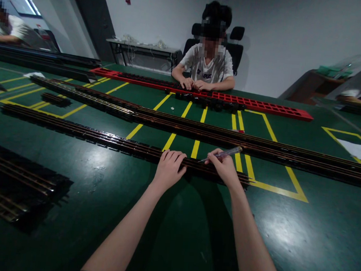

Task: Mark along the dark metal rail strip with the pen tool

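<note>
Across the green table in front of me lies a long black strip of model railway track (pixel 128 146) with shiny metal rails. My left hand (pixel 170 168) rests over this strip, its fingers bent across the top and the thumb on the near side, gripping it. To the right, my right hand (pixel 225 168) is closed around a slim screwdriver (pixel 228 152) with a clear handle. The tool slants down to the left, and its thin tip meets or nearly meets the track between my hands; contact cannot be made out.
Longer tracks (pixel 200 127) run behind, with a short piece (pixel 56 99) at left. Stacked tracks (pixel 14 170) lie near left. Opposite, a person (pixel 208 65) handles black parts at a red slotted rack (pixel 266 108). Yellow tape (pixel 277 190) marks the table. White paper (pixel 360 151) lies right.
</note>
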Demonstrator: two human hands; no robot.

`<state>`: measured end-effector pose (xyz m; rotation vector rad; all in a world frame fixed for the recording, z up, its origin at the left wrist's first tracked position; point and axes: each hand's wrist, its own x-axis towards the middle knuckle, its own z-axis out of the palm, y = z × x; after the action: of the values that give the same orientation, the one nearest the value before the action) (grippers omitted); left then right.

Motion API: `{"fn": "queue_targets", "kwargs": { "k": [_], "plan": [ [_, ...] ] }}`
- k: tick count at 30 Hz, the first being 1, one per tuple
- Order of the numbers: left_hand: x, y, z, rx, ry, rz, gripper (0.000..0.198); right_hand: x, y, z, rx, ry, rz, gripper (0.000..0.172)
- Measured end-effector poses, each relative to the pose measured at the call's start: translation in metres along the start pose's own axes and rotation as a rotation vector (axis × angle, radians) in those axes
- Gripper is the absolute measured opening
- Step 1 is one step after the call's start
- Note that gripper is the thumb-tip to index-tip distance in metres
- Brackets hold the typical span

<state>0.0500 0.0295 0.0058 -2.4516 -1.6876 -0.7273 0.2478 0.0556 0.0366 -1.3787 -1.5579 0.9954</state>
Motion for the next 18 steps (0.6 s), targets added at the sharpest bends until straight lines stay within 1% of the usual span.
{"fn": "queue_targets", "kwargs": {
  "k": [18],
  "plan": [
    [-0.0016,0.0014,0.0033,0.058,0.024,0.020,0.030,0.0013,0.0005,0.0005,0.016,0.006,-0.004,0.032]
  ]
}}
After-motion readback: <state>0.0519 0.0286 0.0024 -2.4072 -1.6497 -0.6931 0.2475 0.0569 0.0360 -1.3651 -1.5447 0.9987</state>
